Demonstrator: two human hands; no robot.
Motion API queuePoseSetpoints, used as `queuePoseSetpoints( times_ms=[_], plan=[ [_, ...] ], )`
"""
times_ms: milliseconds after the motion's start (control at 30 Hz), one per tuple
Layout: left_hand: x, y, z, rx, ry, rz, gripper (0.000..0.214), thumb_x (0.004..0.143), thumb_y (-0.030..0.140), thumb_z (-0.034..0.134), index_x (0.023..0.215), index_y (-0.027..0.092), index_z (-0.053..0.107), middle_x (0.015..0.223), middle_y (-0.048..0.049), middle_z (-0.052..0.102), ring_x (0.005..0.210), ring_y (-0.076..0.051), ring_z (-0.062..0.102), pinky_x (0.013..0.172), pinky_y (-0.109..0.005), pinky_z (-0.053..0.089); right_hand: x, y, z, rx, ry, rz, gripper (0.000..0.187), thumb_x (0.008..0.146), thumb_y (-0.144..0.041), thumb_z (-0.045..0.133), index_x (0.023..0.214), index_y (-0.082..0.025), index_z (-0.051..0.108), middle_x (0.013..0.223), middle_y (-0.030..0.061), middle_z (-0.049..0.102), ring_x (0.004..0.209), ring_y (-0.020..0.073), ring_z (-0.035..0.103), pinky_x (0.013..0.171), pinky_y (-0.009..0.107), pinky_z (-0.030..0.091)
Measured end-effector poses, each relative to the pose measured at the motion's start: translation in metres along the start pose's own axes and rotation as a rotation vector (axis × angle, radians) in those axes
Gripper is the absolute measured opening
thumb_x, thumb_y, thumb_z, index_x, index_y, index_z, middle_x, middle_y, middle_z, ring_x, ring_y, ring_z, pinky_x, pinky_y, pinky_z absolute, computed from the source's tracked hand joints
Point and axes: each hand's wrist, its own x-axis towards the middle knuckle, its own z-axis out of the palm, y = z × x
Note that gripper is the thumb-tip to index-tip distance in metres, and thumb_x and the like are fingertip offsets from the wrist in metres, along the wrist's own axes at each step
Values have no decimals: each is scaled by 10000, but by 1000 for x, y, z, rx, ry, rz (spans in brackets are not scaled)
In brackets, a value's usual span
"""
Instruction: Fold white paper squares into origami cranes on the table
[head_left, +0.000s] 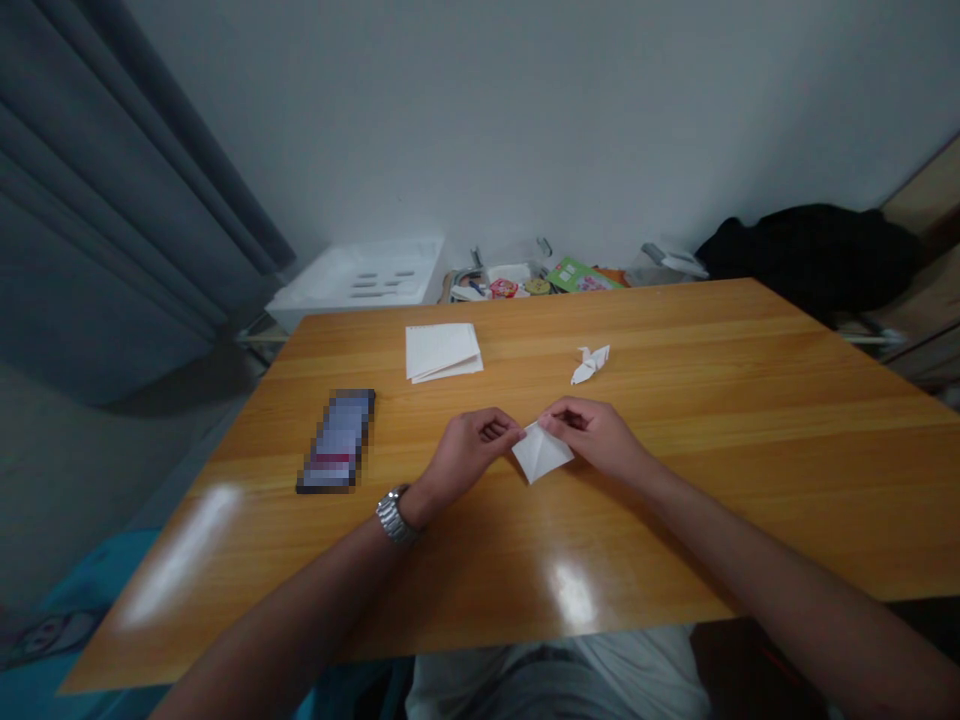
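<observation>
A small folded white paper (pixel 541 452) lies in the middle of the wooden table (pixel 675 500). My left hand (pixel 469 450), with a metal watch on its wrist, pinches the paper's left upper edge with curled fingers. My right hand (pixel 596 433) pinches the top corner from the other side. Both hands rest low on the tabletop. A finished white paper crane (pixel 590 364) sits farther back, to the right of the hands. A stack of white paper sheets (pixel 442 351) lies behind the hands to the left.
A phone (pixel 338 441) lies flat on the table's left part. Behind the table stand a white plastic box (pixel 360 278), small colourful packets (pixel 540 280) and a black bag (pixel 810 250). A grey curtain (pixel 112 200) hangs at the left.
</observation>
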Motion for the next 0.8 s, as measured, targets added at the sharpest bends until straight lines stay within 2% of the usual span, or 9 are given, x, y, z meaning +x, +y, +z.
queuePoseSetpoints(
  times_ms=[233, 400, 567, 800],
  plan=[
    [-3, 1, 2, 50, -50, 37, 254, 911, 401, 650, 889, 157, 717, 832, -49, 743, 750, -161, 671, 667, -244, 509, -3, -3, 3, -89, -76, 13, 267, 888, -438, 652, 904, -184, 733, 858, 53, 738, 774, 197, 645, 697, 299, 490],
    [-3, -1, 3, 10, -64, 52, 237, 916, 385, 654, 879, 157, 706, 819, -40, 730, 733, -141, 660, 657, -225, 500, -3, -6, 2, -159, -75, -24, 235, 900, -406, 634, 888, -197, 741, 854, 42, 741, 774, 196, 639, 697, 294, 467],
    [-4, -1, 3, 8, -74, 59, 229, 915, 379, 657, 881, 157, 700, 813, -36, 724, 730, -142, 654, 654, -224, 491, -2, -4, 6, -168, -64, -3, 205, 876, -378, 648, 839, -188, 717, 773, 26, 702, 686, 173, 588, 611, 274, 419],
    [-5, 0, 2, 18, -113, 57, 233, 931, 378, 637, 888, 158, 699, 817, -33, 721, 741, -149, 651, 655, -225, 478, -4, -4, 8, -170, -105, -26, 179, 888, -357, 646, 893, -202, 736, 871, 31, 744, 798, 195, 646, 717, 292, 462]
  ],
)
